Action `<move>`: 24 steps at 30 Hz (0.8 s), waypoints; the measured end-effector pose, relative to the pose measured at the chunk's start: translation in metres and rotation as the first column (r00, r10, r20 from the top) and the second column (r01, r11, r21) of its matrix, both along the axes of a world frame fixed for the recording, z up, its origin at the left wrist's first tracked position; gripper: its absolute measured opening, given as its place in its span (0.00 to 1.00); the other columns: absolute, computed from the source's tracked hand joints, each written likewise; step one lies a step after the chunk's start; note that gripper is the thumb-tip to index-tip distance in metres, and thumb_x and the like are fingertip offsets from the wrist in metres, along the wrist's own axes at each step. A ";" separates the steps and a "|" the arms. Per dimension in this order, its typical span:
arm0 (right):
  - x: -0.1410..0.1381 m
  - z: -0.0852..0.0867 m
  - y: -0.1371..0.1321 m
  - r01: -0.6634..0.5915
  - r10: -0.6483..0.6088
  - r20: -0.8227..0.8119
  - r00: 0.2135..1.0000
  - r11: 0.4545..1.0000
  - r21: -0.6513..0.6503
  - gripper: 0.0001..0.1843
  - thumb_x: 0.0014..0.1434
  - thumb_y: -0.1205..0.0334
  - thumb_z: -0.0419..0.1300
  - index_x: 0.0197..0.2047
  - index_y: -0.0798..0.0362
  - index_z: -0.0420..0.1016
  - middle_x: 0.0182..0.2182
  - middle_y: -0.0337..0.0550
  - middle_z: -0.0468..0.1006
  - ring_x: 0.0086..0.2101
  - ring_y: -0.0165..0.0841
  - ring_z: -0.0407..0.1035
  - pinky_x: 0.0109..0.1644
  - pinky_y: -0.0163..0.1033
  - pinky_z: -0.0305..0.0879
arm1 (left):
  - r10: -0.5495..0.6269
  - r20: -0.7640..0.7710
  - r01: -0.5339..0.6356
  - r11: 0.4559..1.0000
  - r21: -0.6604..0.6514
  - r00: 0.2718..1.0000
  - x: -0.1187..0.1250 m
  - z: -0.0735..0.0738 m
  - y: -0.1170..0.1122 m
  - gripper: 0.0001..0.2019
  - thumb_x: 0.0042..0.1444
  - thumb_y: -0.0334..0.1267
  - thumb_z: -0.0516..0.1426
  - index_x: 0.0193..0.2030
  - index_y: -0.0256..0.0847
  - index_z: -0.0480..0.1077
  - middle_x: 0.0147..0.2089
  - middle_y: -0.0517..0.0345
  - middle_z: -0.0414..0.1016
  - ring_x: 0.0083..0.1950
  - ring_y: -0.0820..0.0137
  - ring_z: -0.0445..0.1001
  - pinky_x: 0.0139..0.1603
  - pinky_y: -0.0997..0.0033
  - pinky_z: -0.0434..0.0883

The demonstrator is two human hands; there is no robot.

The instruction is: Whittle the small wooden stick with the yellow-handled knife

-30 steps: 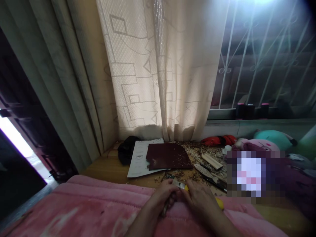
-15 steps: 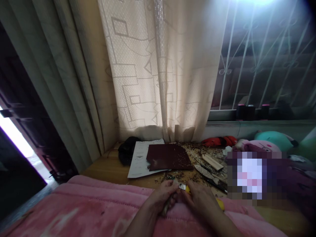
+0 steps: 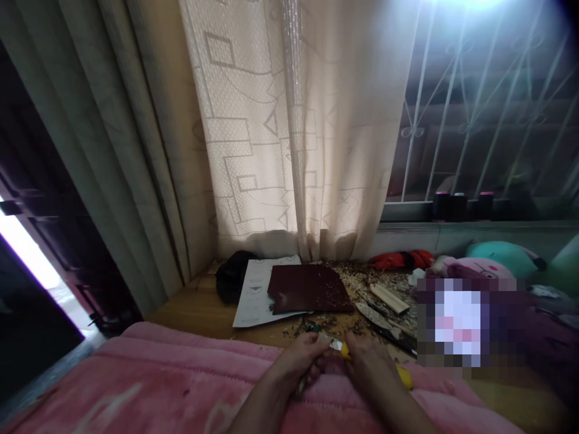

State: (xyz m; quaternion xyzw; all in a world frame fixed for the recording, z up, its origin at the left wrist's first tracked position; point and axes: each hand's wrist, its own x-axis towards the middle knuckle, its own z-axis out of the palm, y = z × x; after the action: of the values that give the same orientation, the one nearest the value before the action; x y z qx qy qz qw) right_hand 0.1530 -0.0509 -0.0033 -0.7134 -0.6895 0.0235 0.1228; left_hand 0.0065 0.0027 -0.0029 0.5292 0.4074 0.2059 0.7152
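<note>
My right hand (image 3: 373, 361) is closed round the yellow handle of a box cutter (image 3: 404, 378), whose short bright blade points left toward my other hand. Closed fingers of my left hand (image 3: 305, 358) grip a thin stick-like piece (image 3: 301, 386), mostly hidden, with a pale end showing below the palm. The blade lies close to the left fingertips; whether it touches the piece I cannot tell. Both hands are above a pink padded blanket (image 3: 181, 380) at the front of the wooden table (image 3: 190, 307).
Beyond my hands, a dark brown board (image 3: 303, 289) overlaps printed paper (image 3: 253, 301). Shavings (image 3: 357, 277) litter the table around a pale wood strip (image 3: 389, 298) and a knife (image 3: 380, 319). A black bag-like bundle (image 3: 233, 277) sits left; soft toys (image 3: 502, 256) and a blurred patch are right.
The box cutter and my right hand have shifted slightly right and down. The piece in my left hand shows less below the palm than before.
</note>
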 end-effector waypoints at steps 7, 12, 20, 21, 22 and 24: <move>0.002 -0.001 0.002 0.016 -0.016 -0.011 1.000 1.000 0.023 0.08 0.49 0.66 0.46 0.32 0.50 0.64 0.28 0.41 0.73 0.30 0.33 0.65 0.30 0.35 0.49 | 0.024 -0.034 -0.024 1.000 0.011 0.999 0.002 0.004 -0.003 0.18 0.43 0.54 0.50 0.27 0.39 0.57 0.16 0.70 0.55 0.09 0.85 0.48 0.08 0.84 0.44; 0.002 -0.002 0.002 0.004 -0.004 -0.002 1.000 1.000 0.027 0.09 0.48 0.66 0.46 0.33 0.50 0.64 0.29 0.42 0.73 0.31 0.33 0.65 0.31 0.35 0.49 | 0.038 0.017 -0.039 0.998 0.045 0.999 0.002 0.001 -0.004 0.18 0.42 0.54 0.51 0.28 0.39 0.56 0.17 0.70 0.56 0.10 0.85 0.50 0.08 0.84 0.47; 0.001 0.000 0.002 -0.014 0.014 -0.016 1.000 1.000 -0.018 0.09 0.49 0.63 0.45 0.33 0.50 0.64 0.29 0.42 0.73 0.30 0.33 0.64 0.31 0.35 0.48 | 0.022 0.068 -0.026 0.998 0.052 0.997 0.001 0.004 -0.005 0.17 0.43 0.52 0.51 0.28 0.38 0.57 0.17 0.69 0.56 0.11 0.84 0.52 0.08 0.84 0.48; 0.001 0.001 0.002 -0.012 0.012 -0.023 1.000 1.000 -0.022 0.09 0.49 0.64 0.45 0.32 0.50 0.64 0.29 0.42 0.72 0.30 0.33 0.64 0.31 0.35 0.48 | 0.020 0.068 -0.024 0.998 0.050 0.997 0.001 0.004 -0.005 0.17 0.44 0.52 0.51 0.28 0.38 0.57 0.17 0.69 0.56 0.11 0.84 0.52 0.08 0.85 0.48; 0.001 0.001 0.002 -0.010 0.009 -0.027 1.000 1.000 -0.025 0.09 0.49 0.64 0.45 0.32 0.50 0.64 0.29 0.42 0.72 0.30 0.32 0.64 0.31 0.35 0.48 | 0.020 0.065 -0.023 0.999 0.048 0.998 0.001 0.005 -0.005 0.17 0.44 0.51 0.51 0.28 0.38 0.58 0.17 0.69 0.56 0.11 0.85 0.51 0.08 0.85 0.47; 0.001 0.001 0.003 -0.006 0.005 -0.031 1.000 1.000 -0.029 0.09 0.49 0.65 0.45 0.32 0.50 0.64 0.29 0.42 0.72 0.31 0.32 0.64 0.30 0.34 0.47 | 0.023 0.057 -0.026 0.999 0.047 0.998 0.002 0.006 -0.005 0.16 0.44 0.51 0.52 0.28 0.38 0.58 0.17 0.69 0.56 0.11 0.85 0.50 0.08 0.85 0.47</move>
State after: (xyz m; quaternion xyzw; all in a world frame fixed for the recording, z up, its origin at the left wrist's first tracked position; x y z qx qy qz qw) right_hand 0.1539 -0.0484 -0.0021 -0.7129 -0.6890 0.0449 0.1231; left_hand 0.0080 -0.0023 0.0031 0.5352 0.3885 0.2391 0.7110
